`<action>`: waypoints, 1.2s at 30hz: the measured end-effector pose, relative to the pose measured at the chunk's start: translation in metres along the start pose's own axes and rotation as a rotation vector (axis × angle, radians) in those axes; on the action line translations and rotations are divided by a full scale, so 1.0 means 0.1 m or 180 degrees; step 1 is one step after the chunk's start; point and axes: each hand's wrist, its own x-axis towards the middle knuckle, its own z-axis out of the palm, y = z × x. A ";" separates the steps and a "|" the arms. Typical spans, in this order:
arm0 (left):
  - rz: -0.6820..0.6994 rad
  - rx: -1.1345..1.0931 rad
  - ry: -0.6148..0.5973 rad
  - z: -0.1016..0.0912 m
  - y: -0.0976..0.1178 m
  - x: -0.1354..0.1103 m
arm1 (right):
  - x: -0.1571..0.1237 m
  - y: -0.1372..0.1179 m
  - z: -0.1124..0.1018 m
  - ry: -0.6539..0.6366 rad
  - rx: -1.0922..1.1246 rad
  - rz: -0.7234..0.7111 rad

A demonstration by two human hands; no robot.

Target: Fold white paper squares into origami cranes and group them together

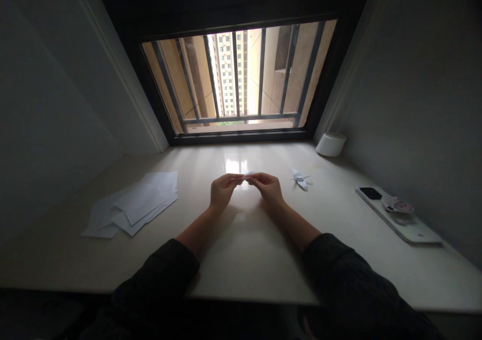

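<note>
My left hand (223, 191) and my right hand (269, 187) meet above the middle of the pale desk (244, 244), fingers pinched together. Between the fingertips is a small folded piece of white paper (247, 176), held by both hands just over the desk. Most of the piece is hidden by my fingers. A finished folded paper figure (300, 179), like a small bird with spread wings, lies on the desk just right of my right hand. Both forearms are bare, with dark sleeves pushed up.
A loose pile of white paper sheets (131, 207) lies at the left. At the right lies a white phone (399, 214) with a round grip on its back. A white round container (331, 143) stands by the barred window (237, 79).
</note>
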 end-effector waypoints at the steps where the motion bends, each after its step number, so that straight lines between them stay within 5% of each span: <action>1: -0.0040 -0.0021 0.0009 0.00 0.01 -0.01 | 0.00 0.00 0.00 -0.0004 -0.0052 0.0007; 13: -0.0569 -0.0339 0.0193 0.05 0.02 0.00 | 0.00 -0.05 0.01 -0.0003 -0.0082 0.0042; 24: -0.0445 -0.0248 0.0171 0.04 0.01 0.00 | 0.00 -0.07 0.01 0.0105 0.0048 0.0306; 36: -0.0421 -0.0317 0.0152 0.05 0.05 -0.01 | 0.04 0.00 -0.03 0.0019 -0.0004 -0.0010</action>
